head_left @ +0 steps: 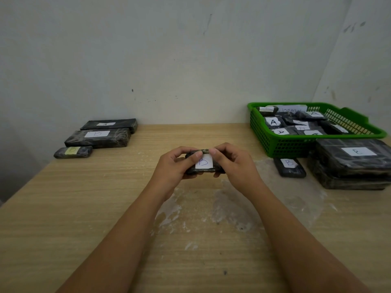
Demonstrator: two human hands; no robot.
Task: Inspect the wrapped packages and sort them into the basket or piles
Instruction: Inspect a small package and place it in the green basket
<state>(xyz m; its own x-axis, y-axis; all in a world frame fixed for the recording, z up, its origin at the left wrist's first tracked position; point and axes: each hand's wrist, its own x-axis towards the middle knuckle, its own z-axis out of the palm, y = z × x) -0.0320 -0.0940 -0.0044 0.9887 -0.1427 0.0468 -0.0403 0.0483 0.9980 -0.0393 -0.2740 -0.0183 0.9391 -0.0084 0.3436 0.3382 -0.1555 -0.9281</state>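
The bench (84,208), a pale wood-grain surface with whitish scuffed patches near the middle, carries all the sorted stock. At its far right stands a green basket (262,132) holding several small dark packages, most with labels reading "A". Just in front of the basket lies a stack of large packages (351,166) marked "B", with one small "B" package (289,167) just beside it. At the far left sit three more: a long "A" package (109,124) against the wall, a long "B" package (97,137) in front of it, and a short package with a yellowish label (73,151) nearest. The step in hand is judged to be inspection. The left hand (175,163) and right hand (232,160) together grip a small wrapped package (204,162) above the bench centre, fingers curled round its ends and thumbs pressed at the top of its label. It is dark, glossy, film-wrapped, and bears a white slip reading "B". No defect is discernible at this resolution. The next move calls for a verdict on the wrap, then placement; a "B" pile seems the likelier destination.
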